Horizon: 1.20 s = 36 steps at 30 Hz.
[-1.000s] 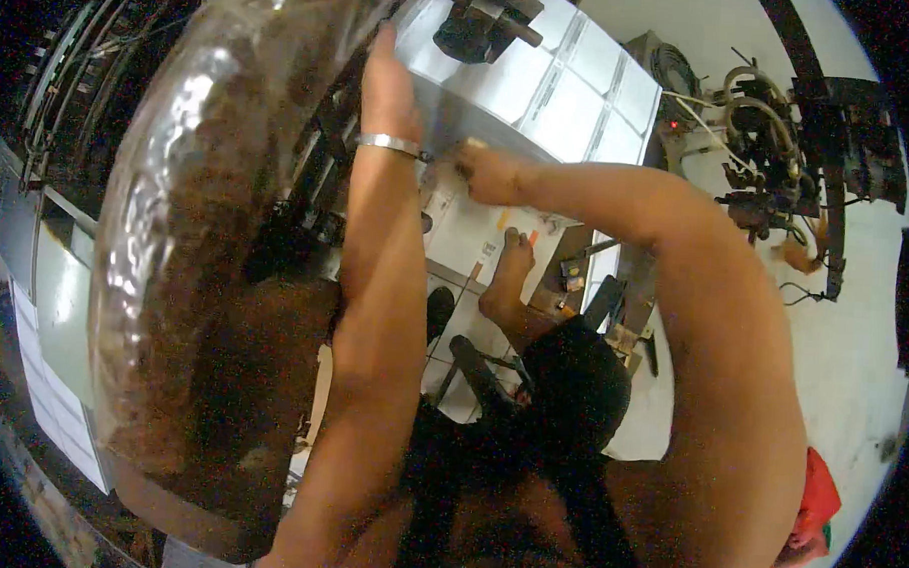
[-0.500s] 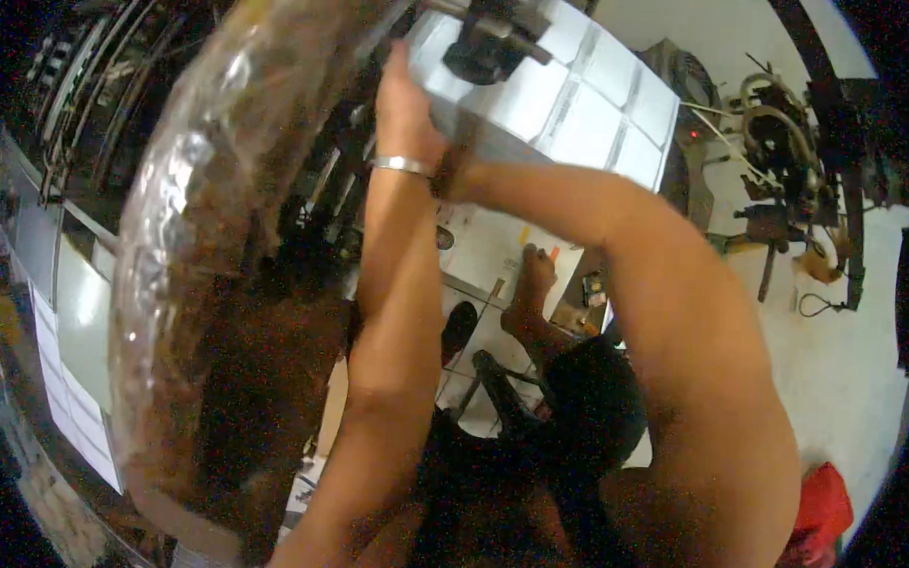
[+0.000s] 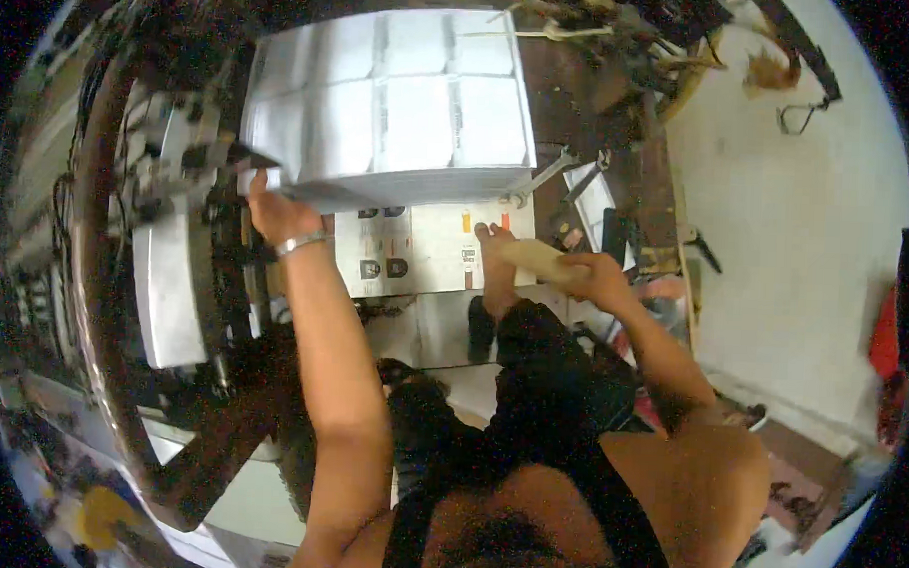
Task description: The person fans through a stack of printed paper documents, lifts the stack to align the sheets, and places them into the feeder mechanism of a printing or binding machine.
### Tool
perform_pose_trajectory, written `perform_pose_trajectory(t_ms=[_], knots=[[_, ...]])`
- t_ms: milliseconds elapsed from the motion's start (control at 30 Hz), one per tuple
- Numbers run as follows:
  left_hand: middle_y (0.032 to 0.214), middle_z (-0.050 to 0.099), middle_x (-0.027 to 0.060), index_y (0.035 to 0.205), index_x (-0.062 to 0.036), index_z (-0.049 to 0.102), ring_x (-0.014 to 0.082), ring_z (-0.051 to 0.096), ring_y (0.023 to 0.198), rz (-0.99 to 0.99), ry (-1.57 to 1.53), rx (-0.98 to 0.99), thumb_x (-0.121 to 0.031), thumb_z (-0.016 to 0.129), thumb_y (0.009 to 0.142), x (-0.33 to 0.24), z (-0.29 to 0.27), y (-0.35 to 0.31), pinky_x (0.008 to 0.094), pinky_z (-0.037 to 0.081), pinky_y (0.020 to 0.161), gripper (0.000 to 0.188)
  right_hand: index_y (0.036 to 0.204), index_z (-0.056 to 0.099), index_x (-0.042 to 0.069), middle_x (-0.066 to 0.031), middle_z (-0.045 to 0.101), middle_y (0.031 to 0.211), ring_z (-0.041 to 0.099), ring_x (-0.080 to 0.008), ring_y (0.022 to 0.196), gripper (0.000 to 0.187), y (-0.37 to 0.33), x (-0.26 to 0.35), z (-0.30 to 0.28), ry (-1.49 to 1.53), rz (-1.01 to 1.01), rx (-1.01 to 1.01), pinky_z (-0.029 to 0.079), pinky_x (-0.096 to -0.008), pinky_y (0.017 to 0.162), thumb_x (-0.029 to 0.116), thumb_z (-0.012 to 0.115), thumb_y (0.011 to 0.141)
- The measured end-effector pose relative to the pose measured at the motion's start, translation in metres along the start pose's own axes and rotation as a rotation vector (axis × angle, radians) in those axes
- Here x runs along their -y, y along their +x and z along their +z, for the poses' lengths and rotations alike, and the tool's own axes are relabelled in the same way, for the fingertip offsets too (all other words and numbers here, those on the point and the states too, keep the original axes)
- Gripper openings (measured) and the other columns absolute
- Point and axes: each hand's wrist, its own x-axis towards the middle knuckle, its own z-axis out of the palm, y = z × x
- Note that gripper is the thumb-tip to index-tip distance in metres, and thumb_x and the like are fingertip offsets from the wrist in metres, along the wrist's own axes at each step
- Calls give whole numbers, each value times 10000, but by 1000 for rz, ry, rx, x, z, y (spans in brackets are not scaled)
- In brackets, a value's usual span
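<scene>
A tall stack of printed white sheets (image 3: 410,112) stands ahead of me, its near side facing me. My left hand (image 3: 280,216) is at the stack's near left corner, beside dark metal machine parts (image 3: 204,160). One finger points upward; the others are partly hidden and blurred. On the right, my right hand (image 3: 597,281) is closed round one end of a flat, pale beige block (image 3: 535,259), perhaps wood. The block sits above my bare foot (image 3: 496,235), apart from the stack.
Below the stack lies a printed board (image 3: 426,243) with dark shapes. Dark machine bars (image 3: 105,272) run down the left side. A small tray of odds and ends (image 3: 592,204) is right of the stack. A red cloth (image 3: 883,334) hangs at the far right.
The view has shifted, and the stack now shows further left. My arms, crossed close together before, are apart. My right hand has come back toward me and now shows the beige block.
</scene>
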Motion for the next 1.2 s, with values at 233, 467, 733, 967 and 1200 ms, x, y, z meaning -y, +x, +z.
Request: perform_pose_trajectory(t_ms=[233,467,733,967,1200], knots=[[1135,588,170,1071,65,570,310,600,916,57,472,-301,-187,521,838,14,-32,75,443,508,801,347,1125,616,4,-116,640,1002,614,-158,777,463,30,-59,17,1417,250,-229,509,-291,659,377,595,851],[867,627,157,804,80,608,200,534,699,284,1705,-323,-36,486,775,20,-16,78,340,454,595,171,1143,609,5,-73,642,977,580,-153,862,422,134,19,-12,1185,-209,-759,455,-277,777,284,621,828],[930,675,150,825,-87,705,294,649,878,320,2614,70,-272,676,667,11,28,32,436,486,821,245,1202,585,49,-61,620,876,574,-167,837,387,166,32,15,833,-169,-575,456,-300,779,235,566,864],[963,663,149,870,-66,672,293,645,902,244,2397,-254,-225,708,706,23,17,27,356,517,815,231,1080,428,22,-89,448,1021,434,-198,887,270,232,17,27,1147,-99,-523,395,-345,755,217,489,903],[1063,624,161,1003,-49,629,309,601,1035,380,2546,-201,-229,687,722,20,42,4,372,490,883,339,1129,445,16,-81,485,993,470,-181,849,318,218,53,-20,1196,-189,-370,412,-315,718,233,498,903]])
